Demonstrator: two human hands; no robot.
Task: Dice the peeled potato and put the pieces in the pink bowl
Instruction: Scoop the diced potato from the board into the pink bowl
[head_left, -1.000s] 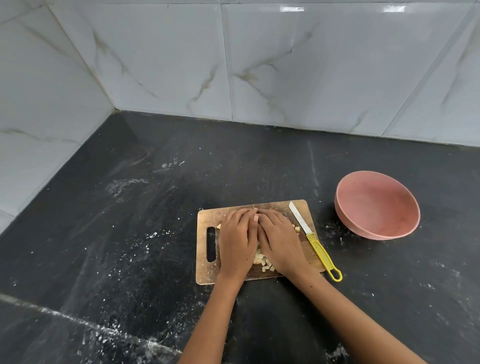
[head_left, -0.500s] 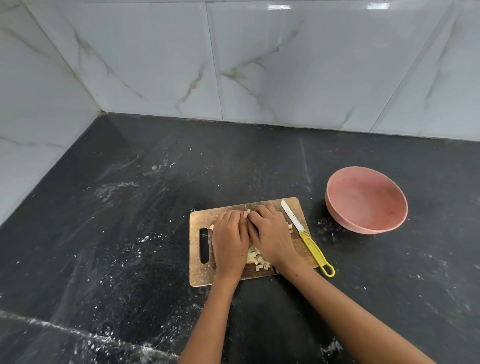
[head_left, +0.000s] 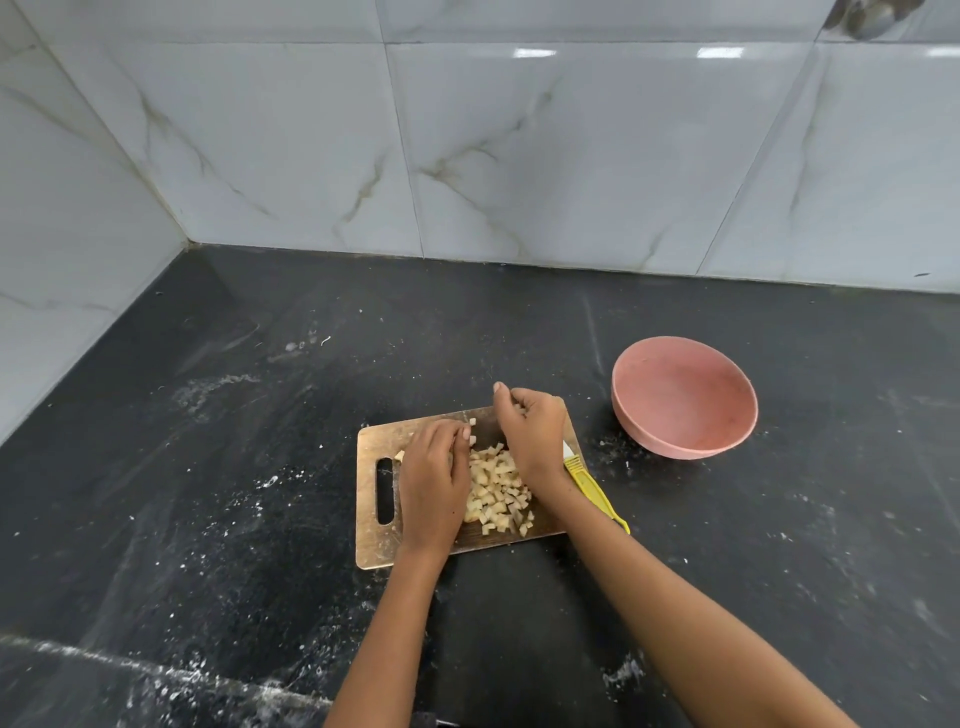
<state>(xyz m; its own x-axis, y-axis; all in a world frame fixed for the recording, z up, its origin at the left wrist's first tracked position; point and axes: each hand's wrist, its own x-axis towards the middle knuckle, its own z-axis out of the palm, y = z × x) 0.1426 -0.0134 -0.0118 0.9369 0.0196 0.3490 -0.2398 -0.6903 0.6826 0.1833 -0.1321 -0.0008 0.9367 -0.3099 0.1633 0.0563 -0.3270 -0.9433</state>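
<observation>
Both hands were down on the cutting board (head_left: 374, 525), one on each side of the diced potato (head_left: 498, 491). The left hand (head_left: 434, 480) lay palm-down at about nine o'clock of the heap, its fingers bent and bunched against the pieces there; whether it had any pinched under the fingertips I could not tell. The right hand (head_left: 532, 441) sat raised at roughly one o'clock of the heap, fingers curled inward with a few pale cubes showing inside the curl, so it was holding some potato. The rest of the dice lay in a loose mound between the two wrists, with a couple of strays near the board's far edge at twelve o'clock. The knife (head_left: 589, 486), yellow-handled, rested along the board's right edge at three o'clock, its blade mostly hidden under the right wrist and its handle running off onto the black counter (head_left: 208, 467). The pink bowl (head_left: 683, 397) stood on the counter at about two o'clock from the board, apart from it, with nothing visible inside. Pale specks dusted the counter, and marbled tiles (head_left: 519, 156) rose behind.
</observation>
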